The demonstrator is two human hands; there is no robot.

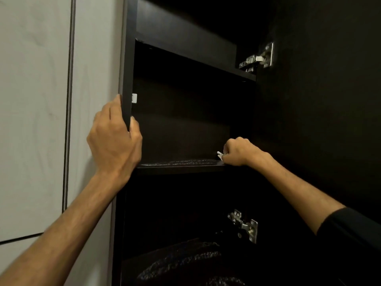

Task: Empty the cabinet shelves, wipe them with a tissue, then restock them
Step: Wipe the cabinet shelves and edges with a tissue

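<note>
A dark brown cabinet stands open, and its middle shelf [181, 165] is bare with pale streaks along the front edge. My left hand [114, 137] grips the cabinet's left side panel [127, 83], thumb inside and fingers outside. My right hand [239, 151] rests on the shelf's right end, fingers curled round a small white tissue [220, 155], of which only a corner shows. An upper shelf [195, 58] is also bare.
The open cabinet door [319, 100] hangs at the right on two metal hinges [259, 57], [245, 226]. A pale wall panel [41, 100] lies to the left. Dark, glittery fabric [185, 263] fills the lower compartment.
</note>
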